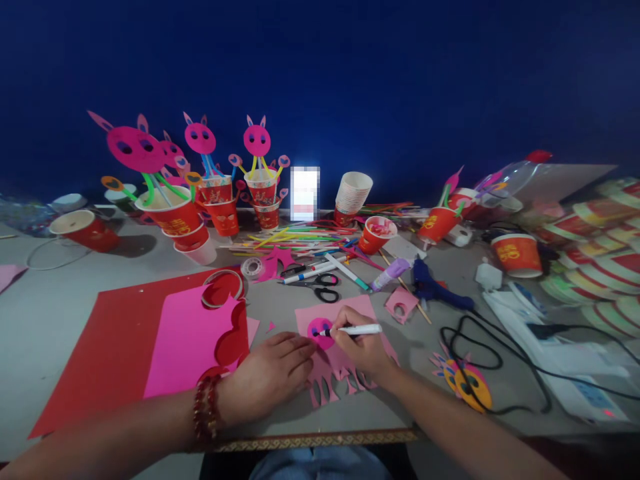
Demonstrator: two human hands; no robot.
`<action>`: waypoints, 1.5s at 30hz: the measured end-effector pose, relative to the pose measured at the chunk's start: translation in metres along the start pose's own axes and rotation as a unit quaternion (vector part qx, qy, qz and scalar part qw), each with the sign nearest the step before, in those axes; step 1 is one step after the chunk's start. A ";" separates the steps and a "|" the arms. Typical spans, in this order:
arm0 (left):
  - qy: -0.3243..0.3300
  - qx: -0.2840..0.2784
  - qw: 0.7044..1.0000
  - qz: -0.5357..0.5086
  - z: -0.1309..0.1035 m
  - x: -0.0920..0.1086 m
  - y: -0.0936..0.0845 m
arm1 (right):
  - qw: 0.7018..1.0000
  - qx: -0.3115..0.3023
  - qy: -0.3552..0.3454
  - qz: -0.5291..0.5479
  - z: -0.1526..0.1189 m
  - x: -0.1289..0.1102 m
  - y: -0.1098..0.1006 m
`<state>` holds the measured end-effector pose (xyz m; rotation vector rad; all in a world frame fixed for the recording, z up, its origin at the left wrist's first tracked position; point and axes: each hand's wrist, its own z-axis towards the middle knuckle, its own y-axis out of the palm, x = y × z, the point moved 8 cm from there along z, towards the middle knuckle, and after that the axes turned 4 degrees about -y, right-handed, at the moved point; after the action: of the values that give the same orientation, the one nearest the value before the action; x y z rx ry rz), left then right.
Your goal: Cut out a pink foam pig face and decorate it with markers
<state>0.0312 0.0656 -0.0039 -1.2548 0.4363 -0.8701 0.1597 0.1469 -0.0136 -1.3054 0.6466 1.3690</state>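
Landmark: magenta disc (324,333), on pink paper (367,308). Right hand (363,347), at its right: fingers pinched around the white marker (361,329), tip on disc. Left hand (273,373), at its lower left: fingers extended together, gripping nothing.

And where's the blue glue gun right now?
In the head view, the blue glue gun lies on the table to the right, farther out than the right hand, between the purple glue stick and a small white bottle.

left hand (270,375): palm down, extended | right hand (363,347): closed in a pinch | forearms (465,423) angled inward
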 end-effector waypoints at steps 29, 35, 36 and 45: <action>0.001 -0.001 1.000 0.003 0.001 0.000 -0.001 | 1.000 0.009 0.000 0.007 -0.001 0.011 -0.021; -0.001 0.002 1.000 -0.003 0.001 -0.001 -0.001 | 1.000 -0.009 0.010 -0.009 -0.002 0.013 -0.018; 0.001 0.002 1.000 -0.002 0.001 -0.001 -0.001 | 1.000 -0.013 0.006 -0.013 -0.002 0.012 -0.018; 0.003 -0.002 1.000 -0.004 0.002 0.001 -0.005 | 0.999 -0.027 0.003 -0.021 0.000 0.008 -0.015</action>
<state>0.0315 0.0655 0.0012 -1.2582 0.4377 -0.8811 0.1755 0.1534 -0.0167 -1.3594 0.5860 1.3579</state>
